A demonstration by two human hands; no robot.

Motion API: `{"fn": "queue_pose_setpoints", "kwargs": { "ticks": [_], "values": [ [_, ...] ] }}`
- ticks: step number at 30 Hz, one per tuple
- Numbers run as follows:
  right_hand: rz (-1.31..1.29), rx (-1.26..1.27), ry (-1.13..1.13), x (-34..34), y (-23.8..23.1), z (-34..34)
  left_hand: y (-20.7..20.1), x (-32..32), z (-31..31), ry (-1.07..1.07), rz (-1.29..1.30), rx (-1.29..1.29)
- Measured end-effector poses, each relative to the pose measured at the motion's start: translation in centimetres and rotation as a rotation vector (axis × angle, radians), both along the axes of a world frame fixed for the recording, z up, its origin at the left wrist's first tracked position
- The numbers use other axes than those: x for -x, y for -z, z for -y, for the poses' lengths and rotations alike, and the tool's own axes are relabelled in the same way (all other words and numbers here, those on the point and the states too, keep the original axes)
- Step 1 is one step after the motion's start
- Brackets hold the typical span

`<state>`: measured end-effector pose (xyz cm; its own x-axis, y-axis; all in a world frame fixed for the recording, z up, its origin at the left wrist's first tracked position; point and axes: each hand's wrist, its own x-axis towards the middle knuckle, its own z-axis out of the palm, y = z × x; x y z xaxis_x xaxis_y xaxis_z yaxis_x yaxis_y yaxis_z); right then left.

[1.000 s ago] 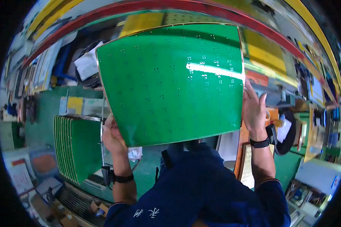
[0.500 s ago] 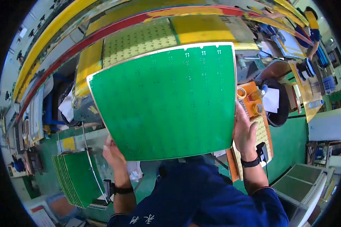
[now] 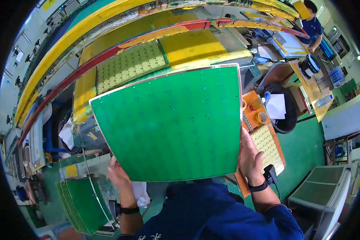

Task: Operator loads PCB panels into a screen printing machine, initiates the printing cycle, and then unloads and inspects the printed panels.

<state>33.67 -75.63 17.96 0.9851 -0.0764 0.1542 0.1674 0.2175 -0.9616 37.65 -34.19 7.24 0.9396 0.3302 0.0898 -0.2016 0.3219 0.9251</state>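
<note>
Now a large green panel [image 3: 170,126] is held up flat in front of the chest, gripped at both lower side edges.

Its lower left corner is pinched by the left hand [image 3: 118,176], fingers curled behind the sheet and thumb in front, while the right edge is clasped by the right hand [image 3: 250,158], fingers wrapped round it. Compared with half a second earlier, the panel has been swung lower and further to the right, so that the yellow conveyor line [image 3: 180,48] and the orange tray [image 3: 264,140] beside it are now seen more fully; the sheet appears to be in the course of being carried across. A stack of similar green panels [image 3: 80,204] is seen standing on edge at the lower left, well apart from the held one.
</note>
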Motion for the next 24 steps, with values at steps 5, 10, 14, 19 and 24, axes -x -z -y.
{"fn": "queue_pose_setpoints", "kwargs": {
  "ticks": [5,10,14,19,24],
  "values": [
    [-0.008,-0.008,0.012,0.8,-0.3,-0.5,0.4,0.4,-0.8,0.025,0.027,0.028],
    [-0.015,-0.012,0.006,1.0,-0.6,-0.9,0.0,0.5,-0.8,0.076,0.026,-0.008],
    [-0.019,-0.01,-0.009,0.8,-1.1,-1.1,0.3,0.6,-1.2,0.127,0.054,0.0],
    [-0.051,-0.014,-0.024,0.9,-1.4,-1.1,0.0,0.7,-0.3,0.005,-0.021,0.031],
    [-0.001,0.019,-0.032,0.9,0.1,-0.9,0.3,1.2,-0.6,-0.041,0.019,-0.03]
  ]
}}
